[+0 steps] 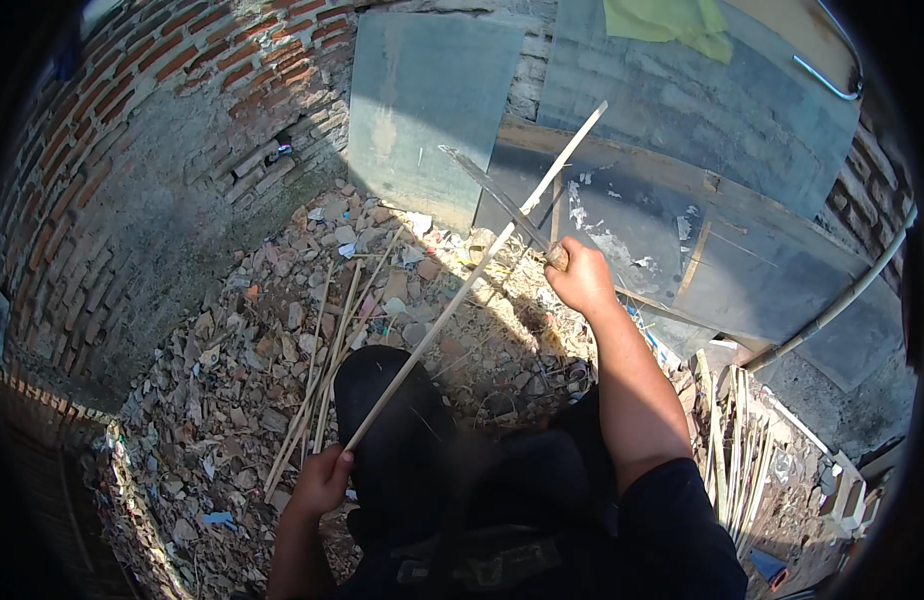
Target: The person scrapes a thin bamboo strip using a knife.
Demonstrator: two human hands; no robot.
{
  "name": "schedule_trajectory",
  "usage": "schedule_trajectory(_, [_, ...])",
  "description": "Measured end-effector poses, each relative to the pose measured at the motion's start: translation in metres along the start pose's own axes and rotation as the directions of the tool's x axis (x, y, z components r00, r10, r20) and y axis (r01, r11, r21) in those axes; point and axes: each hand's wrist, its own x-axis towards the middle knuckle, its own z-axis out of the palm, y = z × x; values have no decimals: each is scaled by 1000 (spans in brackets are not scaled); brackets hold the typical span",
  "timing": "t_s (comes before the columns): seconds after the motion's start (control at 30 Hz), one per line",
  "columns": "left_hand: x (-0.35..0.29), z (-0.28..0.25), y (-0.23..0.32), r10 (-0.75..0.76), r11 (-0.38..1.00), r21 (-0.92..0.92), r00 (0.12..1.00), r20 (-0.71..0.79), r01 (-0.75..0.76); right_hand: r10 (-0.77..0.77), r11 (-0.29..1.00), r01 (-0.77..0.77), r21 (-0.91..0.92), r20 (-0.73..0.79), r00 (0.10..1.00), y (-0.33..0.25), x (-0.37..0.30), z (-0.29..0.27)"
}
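Note:
In my left hand [322, 484], low in the view, the near end of a long pale bamboo strip [450, 312] is gripped. The strip slants up and away to the right, passing over my dark-clad knee. My right hand [582, 280] is closed around the handle of a machete [494, 188], whose dark blade points up and left. Blade and strip cross near the strip's upper part; whether the edge touches it I cannot tell. Above the crossing, the strip's far end looks paler.
Several thin bamboo strips [327, 370] lie on the rubble [237, 400] left of my knee. A bundle of split strips [732, 450] lies at the right. Brick walls [132, 180] and leaning grey-blue boards [422, 110] close in the space. A bamboo pole [832, 308] leans at the right.

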Motion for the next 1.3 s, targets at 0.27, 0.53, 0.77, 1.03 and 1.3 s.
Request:
schedule_trajectory(0.27, [-37,10,-23,-110,992,-67,994,12,111,-232,923,240,-301,61,971,-25,-8,-47])
schedule_trajectory(0.53, [-33,4,-19,-77,995,73,996,38,74,-338,852,462,-247,413,845,-20,8,-44])
schedule_trajectory(0.77, [-26,8,16,-134,961,241,991,-26,136,-177,911,305,-277,403,898,6,44,-22])
schedule_trajectory(1.03, [-23,18,-7,-46,855,504,985,-167,126,-286,877,431,-212,491,823,-10,30,-1])
schedule_trajectory(1.3, [-13,11,2,-105,815,560,989,-107,147,-68,977,127,-172,310,948,52,43,21])
